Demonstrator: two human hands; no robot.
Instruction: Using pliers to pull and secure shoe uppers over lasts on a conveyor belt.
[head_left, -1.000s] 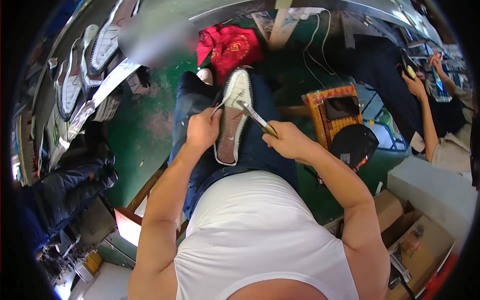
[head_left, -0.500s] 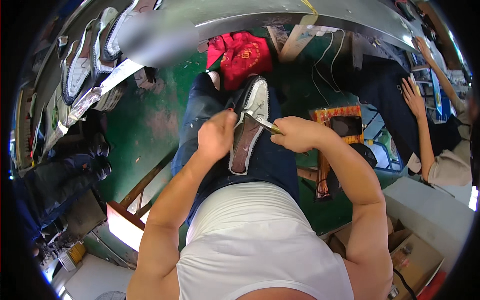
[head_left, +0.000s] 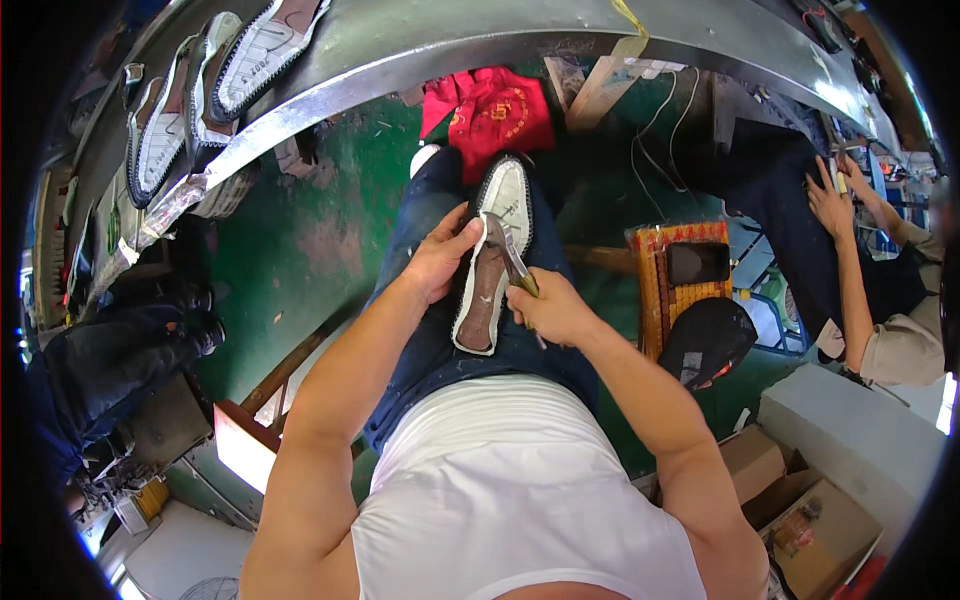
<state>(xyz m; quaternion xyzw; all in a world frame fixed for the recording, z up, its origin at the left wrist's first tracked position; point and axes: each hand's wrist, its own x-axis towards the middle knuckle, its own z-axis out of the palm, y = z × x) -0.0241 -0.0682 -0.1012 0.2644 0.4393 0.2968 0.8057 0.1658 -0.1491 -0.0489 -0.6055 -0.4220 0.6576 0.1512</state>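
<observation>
Head view: jagged-edged, white-and-brown leather-like shoes (head_left: 262, 62) are laid on the grey metal tabletop (head_left: 450, 32); by the left hand (head_left: 438, 260), an upturned brown-and-white shoe (head_left: 484, 300) is gripped on the lap (head_left: 420, 345), toe (head_left: 506, 198) seemingly edged, heel (head_left: 474, 336) completion unclear; an olive-handled metal tool (head_left: 517, 268) is right-hand-held, by the closed right hand (head_left: 553, 308).

Metal pincers (head_left: 513, 259) are glinting against a matt shoe underside (head_left: 482, 305), while a smooth, glossy metal workbench (head_left: 480, 28) is gleaming.
</observation>
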